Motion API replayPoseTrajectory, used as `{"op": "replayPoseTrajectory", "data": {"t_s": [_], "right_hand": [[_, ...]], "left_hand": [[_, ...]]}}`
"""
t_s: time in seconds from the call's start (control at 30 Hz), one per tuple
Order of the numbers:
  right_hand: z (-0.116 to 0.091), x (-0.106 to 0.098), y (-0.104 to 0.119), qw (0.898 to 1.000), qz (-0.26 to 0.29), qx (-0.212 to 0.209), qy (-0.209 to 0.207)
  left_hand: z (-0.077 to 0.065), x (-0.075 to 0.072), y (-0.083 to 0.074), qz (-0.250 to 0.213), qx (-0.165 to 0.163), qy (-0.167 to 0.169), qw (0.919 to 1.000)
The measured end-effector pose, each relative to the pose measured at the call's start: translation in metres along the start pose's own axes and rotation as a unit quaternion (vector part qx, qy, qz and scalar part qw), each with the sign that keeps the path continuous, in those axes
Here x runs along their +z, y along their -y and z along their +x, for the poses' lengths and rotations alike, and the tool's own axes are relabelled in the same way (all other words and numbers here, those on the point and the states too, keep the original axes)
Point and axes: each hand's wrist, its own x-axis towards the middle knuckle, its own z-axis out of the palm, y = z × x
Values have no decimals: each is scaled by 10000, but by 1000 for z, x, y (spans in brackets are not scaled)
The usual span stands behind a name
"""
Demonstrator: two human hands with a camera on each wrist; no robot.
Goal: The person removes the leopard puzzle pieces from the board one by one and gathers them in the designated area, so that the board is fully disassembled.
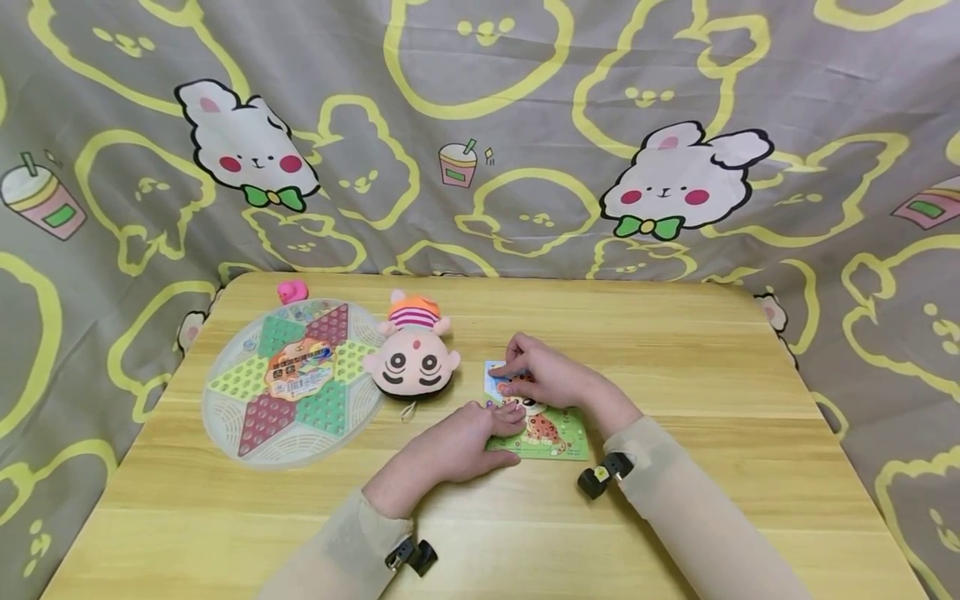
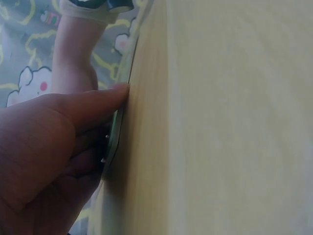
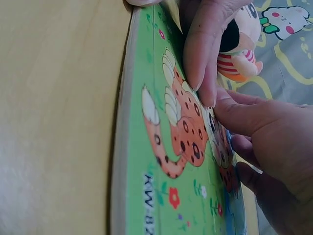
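Note:
A jigsaw puzzle (image 1: 573, 423) showing a spotted leopard on green lies flat on the table, its lower edge toward me. My left hand (image 1: 468, 437) rests at its left side. The left fingers lie over the picture, and in the left wrist view the thumb (image 2: 105, 100) reaches the puzzle's edge. At the upper left part, my right hand (image 1: 551, 371) touches the surface with thumb and fingertips a little apart. Seen from the right wrist, the right thumb (image 3: 239, 115) meets the left fingertips over the leopard's head, which the hands partly cover.
Left of the puzzle lies a plush doll (image 1: 412, 358) with a striped top, head toward me. Beside it is a round Chinese checkers board (image 1: 225, 421) with a coloured star and a label. A small pink toy (image 1: 292, 291) sits behind that board. Patterned curtain (image 1: 525, 75) surrounds the wooden table (image 1: 712, 358).

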Motion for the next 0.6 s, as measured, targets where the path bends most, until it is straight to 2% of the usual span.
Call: {"op": "replayPoseTrajectory", "data": {"t_s": [0.23, 0.43, 0.6], "right_hand": [[0, 0, -1, 9998, 125, 140, -73], [1, -3, -1, 9999, 19, 159, 60], [4, -3, 2, 9991, 117, 379, 151]], "left_hand": [[0, 1, 0, 33, -31, 23, 10000], [0, 1, 0, 72, -12, 6, 10000], [1, 2, 1, 69, -37, 25, 10000]]}}
